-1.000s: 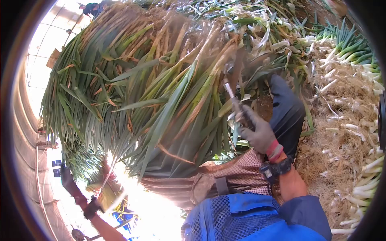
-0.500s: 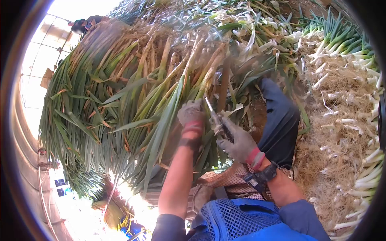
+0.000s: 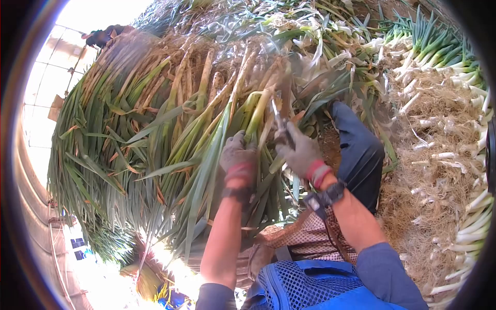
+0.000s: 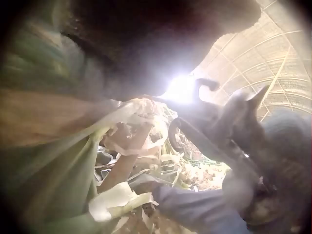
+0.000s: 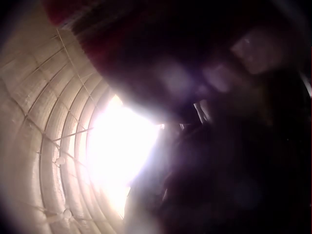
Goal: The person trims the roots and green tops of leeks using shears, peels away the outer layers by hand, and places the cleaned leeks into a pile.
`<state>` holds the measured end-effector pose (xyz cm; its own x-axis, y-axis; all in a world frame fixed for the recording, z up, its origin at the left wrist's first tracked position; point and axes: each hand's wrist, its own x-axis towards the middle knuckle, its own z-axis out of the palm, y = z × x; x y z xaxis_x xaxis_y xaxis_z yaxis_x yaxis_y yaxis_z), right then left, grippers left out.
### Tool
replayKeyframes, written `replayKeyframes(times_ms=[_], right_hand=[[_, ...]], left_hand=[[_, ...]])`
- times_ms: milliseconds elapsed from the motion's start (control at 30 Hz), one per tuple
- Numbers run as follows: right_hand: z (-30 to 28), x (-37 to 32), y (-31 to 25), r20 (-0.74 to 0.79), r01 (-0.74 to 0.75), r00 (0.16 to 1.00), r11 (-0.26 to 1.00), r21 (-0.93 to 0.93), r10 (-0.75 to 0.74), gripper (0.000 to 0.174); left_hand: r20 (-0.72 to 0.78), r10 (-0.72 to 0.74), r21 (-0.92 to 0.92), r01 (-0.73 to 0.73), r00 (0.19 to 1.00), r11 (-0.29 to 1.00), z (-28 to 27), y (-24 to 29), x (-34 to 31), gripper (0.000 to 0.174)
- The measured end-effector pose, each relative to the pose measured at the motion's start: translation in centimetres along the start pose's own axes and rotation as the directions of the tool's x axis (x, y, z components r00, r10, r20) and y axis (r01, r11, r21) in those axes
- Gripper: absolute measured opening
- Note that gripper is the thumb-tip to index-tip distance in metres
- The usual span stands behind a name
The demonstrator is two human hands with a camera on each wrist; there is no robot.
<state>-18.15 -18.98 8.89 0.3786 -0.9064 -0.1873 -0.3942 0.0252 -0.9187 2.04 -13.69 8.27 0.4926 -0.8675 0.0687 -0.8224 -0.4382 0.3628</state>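
Note:
A large heap of long green onions [image 3: 170, 119] lies with roots at the top and leaves hanging down. My gloved left hand [image 3: 238, 155] grips the green stalk of an onion [image 3: 256, 116] at the heap's right edge. Just right of it, my gloved right hand [image 3: 299, 155] holds a tool with a thin metal tip [image 3: 275, 107], which points up beside that onion's stalk. In the left wrist view the right hand [image 4: 243, 195] and tool are dark and blurred; the right wrist view is mostly too dark to read.
Rows of onions with pale roots [image 3: 429, 155] lie on the right. Loose peeled leaves [image 3: 320, 51] are strewn behind. A bent knee in dark trousers [image 3: 359, 150] stands right of my hands. Another person [image 3: 106, 36] is at the back left.
My left hand has come from the far lower left to the heap's right edge and now grips an onion, whose stalk stands apart. My right hand has shifted slightly left and up with the tool.

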Motion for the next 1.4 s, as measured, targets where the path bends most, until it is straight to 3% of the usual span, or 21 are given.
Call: replayKeyframes(times_ms=[133, 267, 367, 467, 667, 767, 867, 933, 1033, 1167, 1200, 1267, 1300, 1367, 1400], right_hand=[[-1.9, 5.7, -0.9, 0.012, -0.051, 0.999, 0.99, -0.134, 0.053, 0.076], [-2.4, 10.3, -0.6, 0.001, -0.08, 0.997, 0.994, -0.075, 0.08, 0.073], [-2.4, 10.5, -0.1, -0.023, -0.071, 0.997, 0.996, -0.051, 0.069, 0.073], [-2.5, 8.2, 0.1, 0.014, -0.084, 0.996, 0.989, -0.123, 0.086, 0.078], [-3.3, 5.9, 1.7, 0.003, -0.055, 0.998, 0.998, -0.014, 0.055, 0.08], [-3.2, 4.0, 2.4, 0.05, -0.018, 0.999, 0.999, 0.049, 0.015, 0.08], [-1.7, 0.1, 4.9, 0.112, 0.065, 0.99, 0.988, 0.143, -0.082, 0.082], [-3.4, -4.6, 2.5, 0.202, 0.114, 0.97, 0.986, 0.121, -0.136, 0.082], [-4.4, -8.4, 2.5, 0.261, 0.084, 0.962, 0.996, 0.012, -0.084, 0.082], [-4.9, -8.7, 5.5, 0.063, 0.118, 0.991, 0.992, -0.039, -0.116, 0.082], [-5.0, -8.7, 5.2, 0.071, 0.16, 0.985, 0.985, -0.058, -0.156, 0.08], [-5.9, -8.8, 3.4, 0.179, 0.065, 0.982, 0.998, 0.012, -0.066, 0.08], [-6.3, -8.6, 2.7, 0.232, 0.012, 0.973, 0.999, 0.041, -0.021, 0.079], [-6.7, -7.7, 3.3, 0.139, -0.016, 0.99, 1.0, -0.009, 0.017, 0.081], [-6.9, -7.5, 3.6, 0.091, -0.031, 0.995, 0.999, -0.034, 0.034, 0.081]], left_hand=[[0.079, -0.041, 0.168, 0.027, 0.996, 0.985, -1.5, 1.3, 0.6, 0.057], [0.146, 0.038, 0.284, -0.079, 0.989, 0.956, -1.9, 1.2, 0.8, 0.067], [0.181, 0.042, 0.402, -0.113, 0.983, 0.909, -1.7, 1.8, 1.4, 0.069], [0.303, -0.064, 0.477, -0.093, 0.951, 0.874, -1.9, 3.1, 2.8, 0.065], [0.439, -0.104, 0.389, -0.084, 0.893, 0.917, -2.1, 4.1, 2.7, 0.058], [0.521, -0.222, 0.337, 0.041, 0.824, 0.941, -2.9, 4.7, 2.5, 0.056], [0.507, -0.203, 0.295, 0.053, 0.837, 0.954, -3.0, 5.2, 1.7, 0.051], [0.496, -0.182, 0.345, 0.0, 0.849, 0.939, -2.1, 5.1, 1.3, 0.051], [0.459, -0.148, 0.454, -0.087, 0.876, 0.887, -1.3, 6.5, -0.2, 0.054], [0.479, -0.132, 0.49, -0.139, 0.868, 0.86, -0.9, 8.5, -3.3, 0.06], [0.504, -0.101, 0.508, -0.2, 0.858, 0.838, -0.3, 8.8, -4.5, 0.058], [0.581, -0.145, 0.508, -0.217, 0.801, 0.834, 1.8, 9.9, -6.7, 0.052], [0.579, -0.081, 0.443, -0.231, 0.811, 0.866, 3.2, 9.8, -8.3, 0.05], [0.698, -0.094, 0.377, -0.254, 0.71, 0.891, 5.0, 11.5, -11.0, 0.047], [0.661, -0.062, 0.366, -0.249, 0.748, 0.897, 6.3, 11.8, -12.9, 0.046]])
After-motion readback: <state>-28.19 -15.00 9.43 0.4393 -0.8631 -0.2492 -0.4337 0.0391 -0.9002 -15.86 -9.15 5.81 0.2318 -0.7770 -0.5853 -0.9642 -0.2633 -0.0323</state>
